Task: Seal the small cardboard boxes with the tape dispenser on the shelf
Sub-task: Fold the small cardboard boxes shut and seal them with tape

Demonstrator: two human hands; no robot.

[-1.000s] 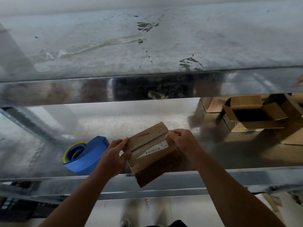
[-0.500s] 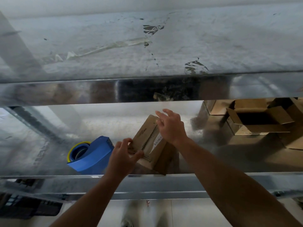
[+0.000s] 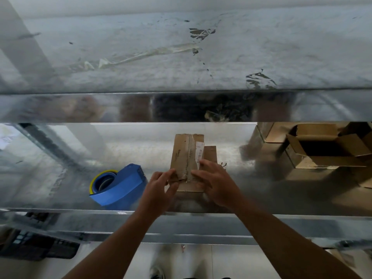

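A small cardboard box lies lengthwise on the metal shelf, flaps closed, with an old tape seam down its middle and a white label on the right flap. My left hand touches the box's near left corner, fingertips on the left flap. My right hand presses its spread fingers on the near end of the right flap. The blue tape dispenser with a yellow-edged roll lies on the shelf just left of my left hand, untouched.
Several open cardboard boxes are piled at the shelf's right end. An upper metal shelf overhangs close above the work level. A dark crate sits below at the left. The floor shows under the front rail.
The box was turned from a tilted, diagonal pose near the shelf edge to lie flat and lengthwise. Both hands came to its near end, the right hand sliding back from the far side.
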